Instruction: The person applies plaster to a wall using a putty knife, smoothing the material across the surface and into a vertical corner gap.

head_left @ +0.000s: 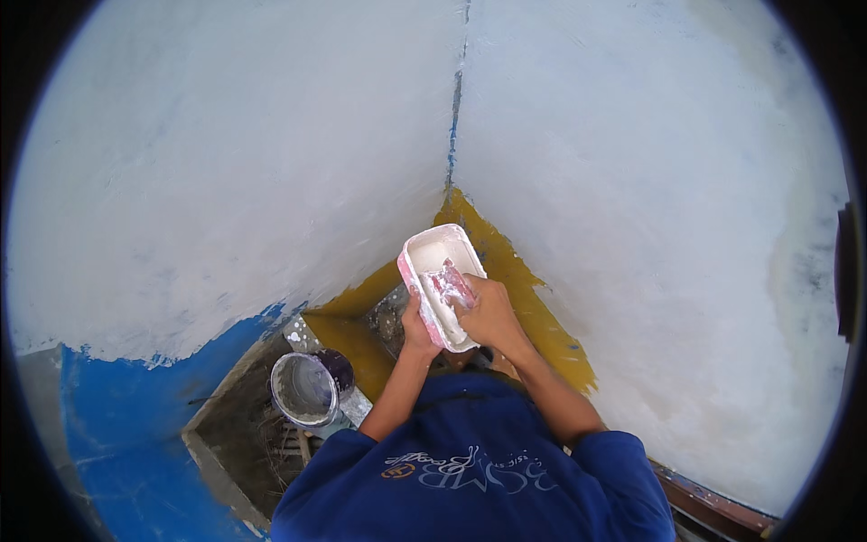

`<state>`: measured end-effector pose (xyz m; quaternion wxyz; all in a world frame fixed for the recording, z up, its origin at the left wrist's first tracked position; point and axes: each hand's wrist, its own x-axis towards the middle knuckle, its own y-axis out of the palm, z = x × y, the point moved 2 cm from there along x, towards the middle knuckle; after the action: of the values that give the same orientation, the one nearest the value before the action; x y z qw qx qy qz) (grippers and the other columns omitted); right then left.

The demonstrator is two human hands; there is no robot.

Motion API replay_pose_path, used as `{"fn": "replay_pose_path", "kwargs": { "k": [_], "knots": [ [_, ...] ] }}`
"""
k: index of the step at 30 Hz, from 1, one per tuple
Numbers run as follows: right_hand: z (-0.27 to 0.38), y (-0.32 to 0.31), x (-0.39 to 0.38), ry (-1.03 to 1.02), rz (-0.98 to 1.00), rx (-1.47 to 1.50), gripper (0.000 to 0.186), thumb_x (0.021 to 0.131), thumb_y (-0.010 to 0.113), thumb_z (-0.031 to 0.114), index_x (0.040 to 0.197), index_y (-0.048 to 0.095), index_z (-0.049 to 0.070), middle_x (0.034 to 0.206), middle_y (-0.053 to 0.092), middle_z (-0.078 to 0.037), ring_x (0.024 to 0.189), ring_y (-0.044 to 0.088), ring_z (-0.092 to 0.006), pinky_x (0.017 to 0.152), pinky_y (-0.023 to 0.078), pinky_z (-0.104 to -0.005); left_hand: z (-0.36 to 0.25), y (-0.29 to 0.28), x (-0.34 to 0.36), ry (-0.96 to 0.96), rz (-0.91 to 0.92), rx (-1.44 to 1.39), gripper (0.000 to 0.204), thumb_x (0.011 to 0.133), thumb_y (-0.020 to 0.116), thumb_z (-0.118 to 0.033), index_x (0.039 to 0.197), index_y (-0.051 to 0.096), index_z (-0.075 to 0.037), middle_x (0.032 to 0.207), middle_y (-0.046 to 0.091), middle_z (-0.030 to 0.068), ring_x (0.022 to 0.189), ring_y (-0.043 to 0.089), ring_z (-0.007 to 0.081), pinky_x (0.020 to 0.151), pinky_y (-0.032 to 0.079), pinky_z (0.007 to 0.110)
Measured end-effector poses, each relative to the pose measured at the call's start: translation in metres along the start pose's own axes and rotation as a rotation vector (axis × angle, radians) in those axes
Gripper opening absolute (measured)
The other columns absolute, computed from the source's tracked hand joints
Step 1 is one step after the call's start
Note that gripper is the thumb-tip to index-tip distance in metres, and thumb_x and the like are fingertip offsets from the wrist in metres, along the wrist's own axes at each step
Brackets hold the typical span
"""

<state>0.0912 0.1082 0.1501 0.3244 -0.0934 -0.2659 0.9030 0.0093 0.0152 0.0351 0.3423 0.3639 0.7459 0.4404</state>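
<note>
The right hand (492, 312) was clenched around a paint-smeared tool (447, 285), a brush or scraper by the look of it, too coated to tell which, and pressed it down into a pink rectangular tray (424, 246) filled with white paint. The left hand (417, 327) gripped the tray from below at its near left edge, holding it up in front of the chest. The tray's long axis ran away from the person toward the wall corner (454, 135), so the tool lay along it with the right hand at the near end. Beyond stood whitewashed walls with yellow and blue patches low down. Below the left elbow sat a round paint bucket (305, 389) on the floor, well apart from both hands.
</note>
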Motion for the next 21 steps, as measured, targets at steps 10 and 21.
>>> {"fn": "replay_pose_path", "kwargs": {
  "k": [10,21],
  "knots": [
    [-0.048,-0.036,0.006,0.385,0.048,0.808,0.016,0.083,0.064,-0.002,0.097,0.069,-0.008,0.09,0.071,-0.009,0.077,0.066,-0.0123,0.07,0.053,-0.0294,0.007,-0.003,0.018,-0.185,0.039,0.043,0.066,0.097,0.044,-0.047,0.144,0.037,-0.002,0.139,0.05,0.0194,0.125,0.052,0.0347,0.107,0.042,0.048],
    [-0.023,-0.051,-0.018,0.255,0.025,1.477,0.045,0.083,0.063,0.004,0.126,0.053,-0.006,0.12,0.063,-0.014,0.11,0.063,-0.0239,0.103,0.047,-0.0391,-0.005,-0.024,-0.005,-0.206,0.078,-0.104,0.069,0.097,0.043,-0.05,0.15,0.028,-0.009,0.144,0.044,0.017,0.13,0.046,0.0379,0.108,0.037,0.057]
  ]
}}
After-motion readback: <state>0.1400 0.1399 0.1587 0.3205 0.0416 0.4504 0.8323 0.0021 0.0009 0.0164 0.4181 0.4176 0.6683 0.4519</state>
